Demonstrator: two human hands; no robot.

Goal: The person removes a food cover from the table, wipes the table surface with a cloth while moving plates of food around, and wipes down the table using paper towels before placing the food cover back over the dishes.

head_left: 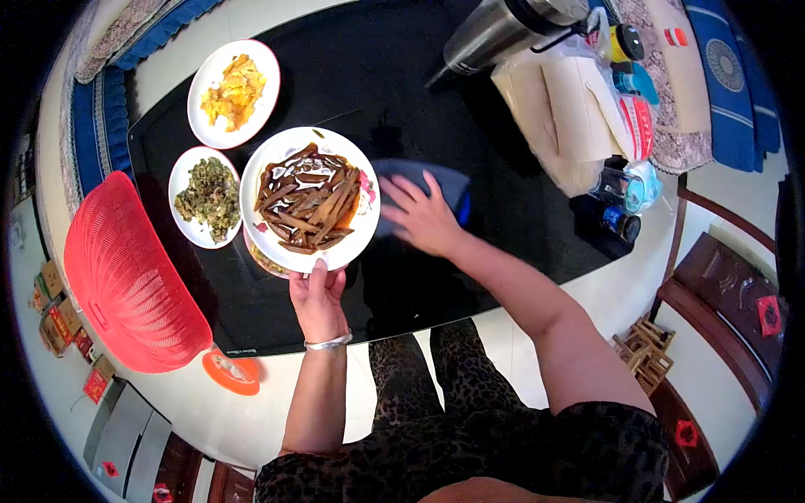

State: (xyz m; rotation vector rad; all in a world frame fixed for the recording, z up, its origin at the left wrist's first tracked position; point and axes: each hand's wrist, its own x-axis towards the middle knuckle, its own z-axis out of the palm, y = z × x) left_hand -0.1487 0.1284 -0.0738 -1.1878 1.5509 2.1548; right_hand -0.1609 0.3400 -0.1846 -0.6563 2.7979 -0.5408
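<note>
My left hand (317, 295) grips the near rim of a white plate (268, 168) filled with brown strips in sauce, holding it just above the black table (470, 251). A silver bracelet circles that wrist. The edge of another dish peeks out beneath the plate. My right hand (423, 216) lies flat, fingers spread, on a dark blue cloth (444, 180) spread on the table right of the plate.
Two more white plates stand at the left: yellow egg (233, 92) and chopped greens (206, 197). A red mesh food cover (126, 277) leans off the left edge. A steel kettle (495, 33), paper bags and jars (620, 210) crowd the far right. Wooden chairs stand right.
</note>
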